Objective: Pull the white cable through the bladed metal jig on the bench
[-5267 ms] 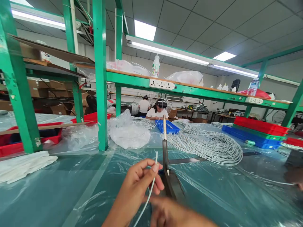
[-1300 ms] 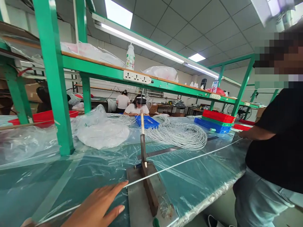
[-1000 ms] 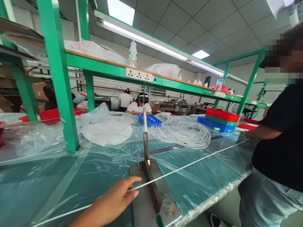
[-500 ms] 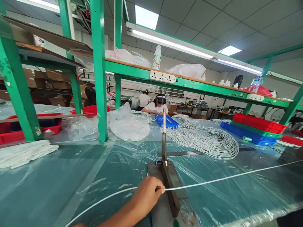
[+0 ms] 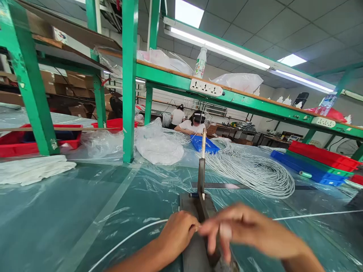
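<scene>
My left hand (image 5: 180,232) is closed in a pinch on a thin white cable (image 5: 129,238), just left of a metal lever tool. That tool has a flat grey base (image 5: 193,253), a dark arm and an upright lever (image 5: 202,170) with a pale handle, plus a small spring at its hinge. My right hand (image 5: 249,230), blurred by motion, hovers over the tool's front with its fingers apart. Its fingertips come close to my left fingertips; whether they touch cannot be made out. Behind the right hand the cable is hidden, and it shows again toward the right edge.
Beyond the tool lie a steel ruler (image 5: 227,186) and a big coil of white cable (image 5: 263,177). Red, green and blue trays (image 5: 323,155) are stacked at right. A green shelf post (image 5: 129,83) and a plastic bag (image 5: 160,145) stand at left. Two people sit behind.
My right hand has come in from the right, over the front of the tool. The left hand keeps its pinch on the cable. The whole view has shifted slightly.
</scene>
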A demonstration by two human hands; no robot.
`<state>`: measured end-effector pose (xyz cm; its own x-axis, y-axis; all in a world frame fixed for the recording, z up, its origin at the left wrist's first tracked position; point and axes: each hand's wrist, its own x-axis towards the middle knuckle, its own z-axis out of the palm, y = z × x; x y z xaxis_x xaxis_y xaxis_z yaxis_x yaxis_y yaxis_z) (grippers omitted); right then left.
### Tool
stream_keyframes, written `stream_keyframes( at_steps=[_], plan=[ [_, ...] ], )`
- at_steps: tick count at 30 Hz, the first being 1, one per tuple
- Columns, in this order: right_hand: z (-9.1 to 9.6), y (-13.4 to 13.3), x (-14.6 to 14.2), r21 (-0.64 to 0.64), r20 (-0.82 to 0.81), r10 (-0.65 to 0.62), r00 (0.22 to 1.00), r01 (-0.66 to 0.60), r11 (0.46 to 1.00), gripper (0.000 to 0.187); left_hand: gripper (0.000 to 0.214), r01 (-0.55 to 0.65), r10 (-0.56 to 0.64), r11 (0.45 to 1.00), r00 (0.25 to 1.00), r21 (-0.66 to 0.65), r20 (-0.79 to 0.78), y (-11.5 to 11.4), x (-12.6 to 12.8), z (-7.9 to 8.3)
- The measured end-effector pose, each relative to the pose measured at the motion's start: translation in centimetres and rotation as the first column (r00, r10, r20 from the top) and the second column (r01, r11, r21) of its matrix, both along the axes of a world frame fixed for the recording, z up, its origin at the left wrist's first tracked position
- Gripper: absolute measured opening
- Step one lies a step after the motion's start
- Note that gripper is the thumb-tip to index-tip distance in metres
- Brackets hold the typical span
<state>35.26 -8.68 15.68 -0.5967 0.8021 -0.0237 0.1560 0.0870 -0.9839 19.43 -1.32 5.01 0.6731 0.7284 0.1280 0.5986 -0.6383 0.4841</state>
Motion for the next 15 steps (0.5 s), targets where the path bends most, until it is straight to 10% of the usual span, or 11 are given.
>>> stream_keyframes(
  at_steps=[4, 8, 15],
  plan=[
    [2.4, 7.6, 4.2, 0.157, -0.104, -0.587, 0.803, 0.596, 0.788, 0.033, 0.027, 0.003, -0.003, 1.000, 1.000, 0.020, -0.021, 0.0, 0.0, -0.2],
    [1.9, 16.4, 4.8, 0.093, -0.139, -0.796, 0.589, 0.808, 0.582, 0.031, 0.027, 0.021, -0.019, 0.999, 0.998, 0.034, -0.061, 0.1, 0.0, -0.5],
    [2.1, 23.4, 3.2, -0.079, -0.184, -0.744, 0.643, 0.744, 0.663, 0.058, 0.027, 0.012, -0.006, 0.999, 0.990, 0.041, -0.139, 0.3, 0.0, -0.3]
  ],
)
